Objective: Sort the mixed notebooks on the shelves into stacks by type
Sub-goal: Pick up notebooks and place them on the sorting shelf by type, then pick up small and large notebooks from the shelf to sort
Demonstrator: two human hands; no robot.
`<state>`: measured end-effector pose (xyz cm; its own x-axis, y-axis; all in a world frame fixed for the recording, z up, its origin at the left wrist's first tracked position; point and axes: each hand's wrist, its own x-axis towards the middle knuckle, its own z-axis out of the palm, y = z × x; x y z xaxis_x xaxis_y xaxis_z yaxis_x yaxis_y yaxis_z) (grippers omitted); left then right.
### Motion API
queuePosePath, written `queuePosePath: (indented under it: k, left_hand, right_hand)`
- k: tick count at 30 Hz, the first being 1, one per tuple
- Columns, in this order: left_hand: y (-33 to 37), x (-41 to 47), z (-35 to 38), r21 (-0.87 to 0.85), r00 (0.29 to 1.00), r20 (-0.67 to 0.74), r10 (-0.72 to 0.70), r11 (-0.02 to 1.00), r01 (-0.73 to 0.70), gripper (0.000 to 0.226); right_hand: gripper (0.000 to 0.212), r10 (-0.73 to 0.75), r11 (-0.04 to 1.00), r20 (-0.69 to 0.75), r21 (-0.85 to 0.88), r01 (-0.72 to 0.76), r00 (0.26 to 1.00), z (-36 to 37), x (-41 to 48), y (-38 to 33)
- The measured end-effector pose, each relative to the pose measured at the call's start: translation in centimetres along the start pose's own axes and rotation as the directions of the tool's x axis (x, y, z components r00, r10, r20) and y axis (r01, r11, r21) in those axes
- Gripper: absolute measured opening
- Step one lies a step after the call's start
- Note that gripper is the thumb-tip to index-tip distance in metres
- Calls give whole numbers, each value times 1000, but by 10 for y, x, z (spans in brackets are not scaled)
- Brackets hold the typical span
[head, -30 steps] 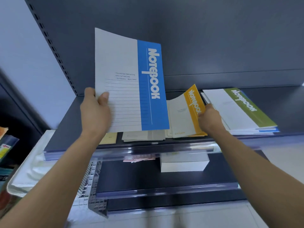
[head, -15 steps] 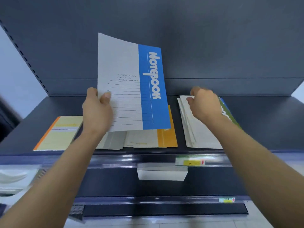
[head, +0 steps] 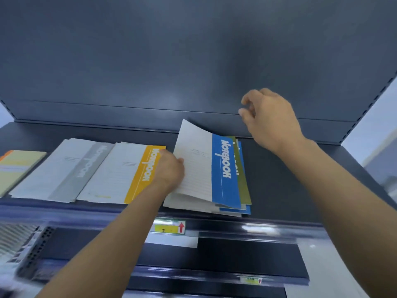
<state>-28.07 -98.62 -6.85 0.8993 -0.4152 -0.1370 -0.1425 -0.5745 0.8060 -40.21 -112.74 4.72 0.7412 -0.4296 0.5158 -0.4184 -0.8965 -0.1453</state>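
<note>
My left hand grips the left edge of the blue-striped notebook, which lies tilted on top of the right stack. Under it show a green-striped notebook and more blue ones. To the left lie a yellow-striped notebook and a grey-striped notebook, both flat on the dark shelf. My right hand hovers above the shelf behind the stack, fingers loosely curled, holding nothing.
A pale yellow pad with an orange edge lies at the far left of the shelf. The shelf's front rail carries a yellow price label. Lower shelves and a white box sit below. The back panel rises close behind.
My left hand has brought the blue-striped notebook down and right onto the right stack. My right hand has lifted off that stack and moved up and back.
</note>
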Motion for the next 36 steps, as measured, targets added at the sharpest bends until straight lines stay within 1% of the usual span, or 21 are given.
queuePosePath:
  k: [2, 6, 8, 9, 11, 13, 15, 16, 18, 22, 25, 26, 28, 32, 36]
  left_hand:
    - [2, 2, 8, 72, 1000, 11, -28, 997, 27, 48]
    - [-1, -1, 14, 178, 999, 44, -28, 984, 19, 45]
    - [-5, -4, 9, 305, 999, 33, 4, 952, -14, 41]
    - [-8, -5, 2, 367, 999, 24, 25, 930, -32, 39]
    - [-13, -8, -20, 430, 996, -1, 84, 900, -76, 34]
    - [-17, -11, -53, 430, 987, -53, 151, 896, -114, 30]
    - [-22, -17, -95, 419, 967, -135, 214, 897, -140, 26]
    - [-25, -20, -118, 428, 948, -185, 258, 890, -159, 24]
    - [-32, -30, -167, 481, 887, -290, 360, 856, -190, 20]
    - [-53, -63, -263, 600, 721, -478, 501, 786, -147, 21]
    - [-75, -92, -328, 657, 583, -561, 588, 744, -118, 23]
    - [-83, -102, -348, 673, 553, -577, 601, 734, -96, 25]
    - [-102, -120, -382, 696, 520, -602, 606, 717, -30, 27]
    - [-145, -156, -440, 730, 469, -641, 607, 671, 129, 19]
    - [-189, -192, -489, 680, 393, -728, 561, 662, 315, 18]
  right_hand:
    - [23, -5, 1000, 15, 19, 5, 1000, -1, 0, 4]
    - [22, -35, 998, 38, 61, 33, 999, 0, 4, -2]
    - [22, -57, 995, 47, 81, 53, 997, 0, 8, -13]
    - [22, -65, 994, 52, 93, 60, 997, 1, 10, -21]
    - [22, -88, 991, 67, 112, 80, 994, 2, 14, -41]
    - [23, -139, 983, 75, 128, 129, 987, 4, 19, -68]
    - [24, -223, 966, 69, 150, 211, 972, 5, 24, -103]
    - [25, -269, 953, 59, 159, 257, 961, 5, 26, -123]
    - [24, -359, 921, 16, 166, 351, 933, 3, 28, -165]
    - [22, -493, 851, -98, 153, 503, 864, -5, 28, -255]
    - [22, -557, 791, -171, 188, 582, 813, -9, 23, -322]
    - [22, -575, 768, -201, 203, 608, 793, -10, 21, -345]
    - [21, -603, 723, -250, 232, 651, 758, -12, 14, -389]
    - [24, -654, 634, -288, 295, 715, 699, -12, 0, -472]
    - [20, -691, 533, -342, 355, 768, 637, -4, -18, -548]
